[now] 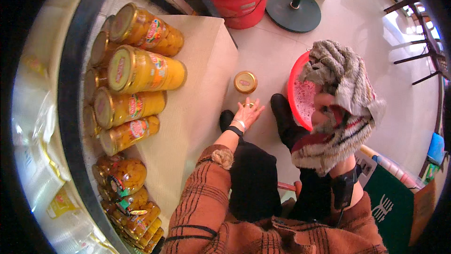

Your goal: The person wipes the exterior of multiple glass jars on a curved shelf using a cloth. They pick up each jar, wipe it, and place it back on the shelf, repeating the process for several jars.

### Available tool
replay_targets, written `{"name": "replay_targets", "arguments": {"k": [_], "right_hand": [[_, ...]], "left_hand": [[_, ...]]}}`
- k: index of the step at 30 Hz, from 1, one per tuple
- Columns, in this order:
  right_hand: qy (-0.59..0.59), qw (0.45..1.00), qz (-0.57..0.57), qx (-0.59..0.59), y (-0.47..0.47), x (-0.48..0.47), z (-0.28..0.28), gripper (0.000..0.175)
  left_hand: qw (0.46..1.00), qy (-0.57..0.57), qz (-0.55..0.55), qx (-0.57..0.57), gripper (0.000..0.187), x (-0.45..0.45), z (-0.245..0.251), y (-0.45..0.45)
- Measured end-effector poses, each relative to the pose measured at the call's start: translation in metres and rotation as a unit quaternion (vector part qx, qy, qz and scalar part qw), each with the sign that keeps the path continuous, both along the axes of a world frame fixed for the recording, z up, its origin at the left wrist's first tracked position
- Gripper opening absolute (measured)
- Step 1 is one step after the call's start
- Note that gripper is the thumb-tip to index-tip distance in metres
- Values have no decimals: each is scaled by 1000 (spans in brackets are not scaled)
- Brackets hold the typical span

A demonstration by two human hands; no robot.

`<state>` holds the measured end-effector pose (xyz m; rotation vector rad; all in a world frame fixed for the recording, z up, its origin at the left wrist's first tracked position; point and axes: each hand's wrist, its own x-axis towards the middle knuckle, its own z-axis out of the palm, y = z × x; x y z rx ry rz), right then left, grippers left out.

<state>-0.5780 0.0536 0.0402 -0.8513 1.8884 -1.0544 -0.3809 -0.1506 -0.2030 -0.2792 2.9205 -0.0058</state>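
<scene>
My left hand (247,114) is spread over the gold lid of a jar on the floor; whether the fingers grip it is hidden. Just beyond stands another gold-lidded jar (245,82). A striped cloth (347,81) hangs bunched around my right hand (323,107), which holds it over a red basin (302,102) of foamy liquid. At the left, several glass jars of yellow and orange fruit (151,69) lie with their lids towards the shelf's left side. Rounder jars (128,176) of dark orange fruit sit nearer to me.
A pale shelf board (197,74) reaches in from the left. Beyond are a red bucket (243,7) of grey-white material and a round black stand base (294,10). Dark-legged chairs (428,39) stand at the far right. A green box (387,201) is close at my right.
</scene>
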Motion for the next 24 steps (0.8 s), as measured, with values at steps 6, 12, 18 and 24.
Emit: {"name": "replay_targets", "arguments": {"k": [6,12,18,24], "right_hand": [[-44,997,-50,51,11,5,-16,30],[-262,961,5,-92,10,-4,-5,39],[500,824,252,83,11,7,18,44],[221,970,83,-56,-13,0,10,41]], "left_hand": [[995,-73,52,32,37,-10,-15,-4],[990,-61,86,91,41,-9,-2,-7],[986,-65,96,117,63,-15,41,-5],[976,63,157,140,71,-4,105,-5]]}}
